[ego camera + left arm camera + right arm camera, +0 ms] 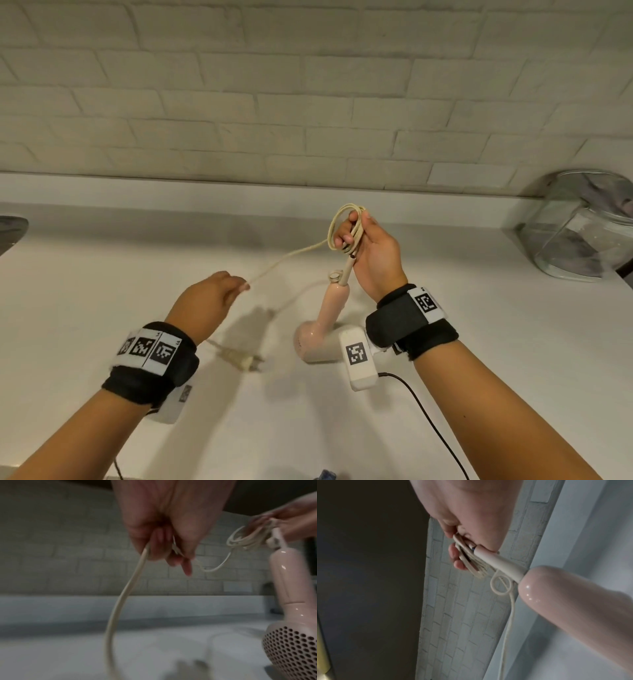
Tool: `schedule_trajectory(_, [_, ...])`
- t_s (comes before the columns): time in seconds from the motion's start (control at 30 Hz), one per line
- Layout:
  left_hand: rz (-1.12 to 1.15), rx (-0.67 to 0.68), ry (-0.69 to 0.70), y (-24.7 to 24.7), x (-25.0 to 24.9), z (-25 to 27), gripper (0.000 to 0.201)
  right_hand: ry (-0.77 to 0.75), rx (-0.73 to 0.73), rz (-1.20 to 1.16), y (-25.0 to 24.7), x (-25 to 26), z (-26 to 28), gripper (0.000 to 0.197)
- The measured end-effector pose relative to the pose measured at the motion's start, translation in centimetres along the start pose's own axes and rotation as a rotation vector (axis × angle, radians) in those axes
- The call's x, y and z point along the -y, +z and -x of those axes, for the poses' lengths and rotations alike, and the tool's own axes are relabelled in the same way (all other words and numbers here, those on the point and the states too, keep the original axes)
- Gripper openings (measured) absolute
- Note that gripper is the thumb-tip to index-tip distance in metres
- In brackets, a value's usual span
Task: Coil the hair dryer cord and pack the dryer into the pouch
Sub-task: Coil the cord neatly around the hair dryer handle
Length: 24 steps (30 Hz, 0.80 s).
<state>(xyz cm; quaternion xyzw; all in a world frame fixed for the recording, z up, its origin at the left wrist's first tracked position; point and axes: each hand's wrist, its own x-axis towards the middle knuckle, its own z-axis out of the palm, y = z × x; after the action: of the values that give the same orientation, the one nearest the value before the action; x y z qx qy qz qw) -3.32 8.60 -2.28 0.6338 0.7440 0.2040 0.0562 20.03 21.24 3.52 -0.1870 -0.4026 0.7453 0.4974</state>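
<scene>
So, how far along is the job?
Done: several cord loops sit in the right hand. In hand: the left hand pinches the loose cord for another loop. Left: the plug end lies uncoiled, and the hair dryer is outside the clear pouch.

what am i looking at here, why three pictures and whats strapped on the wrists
There is no machine here. A person works with two bare hands and wears black wristbands that carry small cameras and printed marker squares. The wide picture comes from a camera on the head, looking down. The other two look along each hand from the wrist.

The right hand grips several loops of the cord, plus the stiff sleeve where it enters the pink hair dryer, which hangs head-down. The left hand pinches the loose stretch of cord. The plug is blurred, low by the white counter. At the far right stands a clear pouch.
</scene>
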Motion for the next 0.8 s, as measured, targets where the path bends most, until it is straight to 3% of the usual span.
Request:
schedule_trajectory(0.1, [-0.171,0.187,0.191,-1.6,-1.9,0.0,0.054,-0.013,-0.005,0.178,0.4,-0.1,-0.4,0.028])
schedule_trajectory(0.17, [-0.156,0.203,0.317,-2.9,-3.6,-0.1,0.052,-0.011,-0.019,0.388,1.0,-0.1,-0.7,0.03])
schedule_trajectory(0.27, [-0.085,0.061,0.52,-5.3,-6.3,-0.1,0.041,-0.024,-0.01,0.627,2.1,-0.4,-0.7,0.018])
schedule_trajectory(0.37, [0.115,-0.07,0.582,-7.6,-8.6,-1.1,0.032,-0.037,0.06,0.764,3.0,-0.4,-0.2,0.022])
schedule_trajectory(0.57, [0.384,-0.317,0.428,-9.5,-10.4,-6.1,0.021,0.113,0.255,0.742,4.2,-0.2,0.7,0.021])
schedule_trajectory(0.73, [0.412,-0.353,0.188,-8.1,-9.1,-9.4,0.026,0.134,0.345,0.744,4.3,1.0,2.2,0.05])
schedule_trajectory(0.8, [0.45,-0.317,0.086,-7.4,-8.0,-10.0,0.027,0.163,0.32,0.74,3.9,1.2,2.3,0.045])
